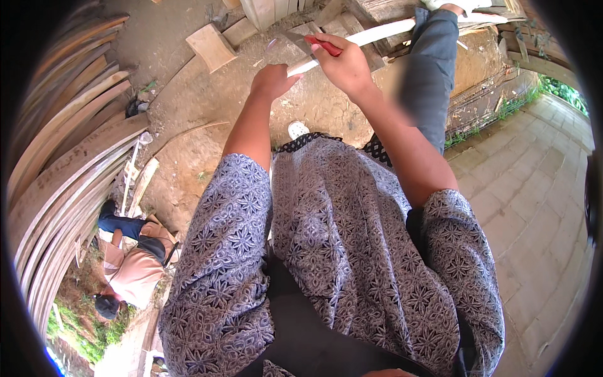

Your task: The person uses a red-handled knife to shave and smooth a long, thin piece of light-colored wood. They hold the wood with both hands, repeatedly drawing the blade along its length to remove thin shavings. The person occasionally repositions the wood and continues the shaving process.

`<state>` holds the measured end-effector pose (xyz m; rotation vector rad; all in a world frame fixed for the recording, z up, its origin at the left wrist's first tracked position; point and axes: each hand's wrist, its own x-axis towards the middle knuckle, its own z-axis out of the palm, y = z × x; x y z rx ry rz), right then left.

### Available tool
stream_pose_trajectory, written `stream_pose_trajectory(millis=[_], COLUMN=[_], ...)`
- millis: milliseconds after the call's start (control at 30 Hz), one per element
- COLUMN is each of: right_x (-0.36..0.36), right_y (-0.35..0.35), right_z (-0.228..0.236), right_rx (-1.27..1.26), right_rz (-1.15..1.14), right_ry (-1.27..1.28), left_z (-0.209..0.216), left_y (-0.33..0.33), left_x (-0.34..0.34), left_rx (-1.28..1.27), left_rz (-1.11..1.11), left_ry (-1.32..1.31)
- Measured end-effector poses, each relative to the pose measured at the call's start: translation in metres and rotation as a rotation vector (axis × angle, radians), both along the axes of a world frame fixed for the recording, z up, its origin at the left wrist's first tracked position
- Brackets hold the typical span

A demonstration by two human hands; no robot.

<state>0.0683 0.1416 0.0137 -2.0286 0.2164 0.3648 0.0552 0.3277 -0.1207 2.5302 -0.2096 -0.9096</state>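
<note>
A long, pale wooden strip (383, 31) runs from my hands toward the upper right, passing behind a dark-trousered leg (430, 75). My left hand (274, 81) is closed around its near end. In my right hand (343, 66) is a red-handled tool (323, 45), held right at the strip with fingers wrapped round it. A greyish blade-like part seems to reach left from the handle, but its exact kind is unclear. One white shoe (298, 130) shows below my hands; another white shoe (449, 5) is at the top beyond the strip.
Stacked long boards (69, 169) curve along the left side. Wooden offcuts (211, 48) lie on the dirt ground (207, 113) ahead. Paving (521, 182) spreads at right. Another person (138, 270) is at lower left, beside the boards.
</note>
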Motion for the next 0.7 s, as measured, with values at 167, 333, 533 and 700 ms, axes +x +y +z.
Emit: stream_pose_trajectory(millis=[167, 333, 533, 700], right_x=[0.017, 0.048, 0.071, 0.102], right_y=[-0.003, 0.013, 0.022, 0.034], right_z=[-0.012, 0.013, -0.037, 0.095], right_rx=[0.015, -0.169, 0.025, 0.121], right_rz=[0.026, 0.171, 0.026, 0.167], right_ry=[0.027, 0.139, -0.134, 0.066], left_z=[0.009, 0.010, 0.022, 0.012], left_y=[-0.007, -0.005, -0.010, -0.006], left_x=[0.000, 0.004, -0.009, -0.003], left_rx=[0.043, 0.068, 0.071, 0.027], left_rz=[0.018, 0.040, 0.034, 0.063], left_ry=[-0.004, 0.041, 0.043, 0.008])
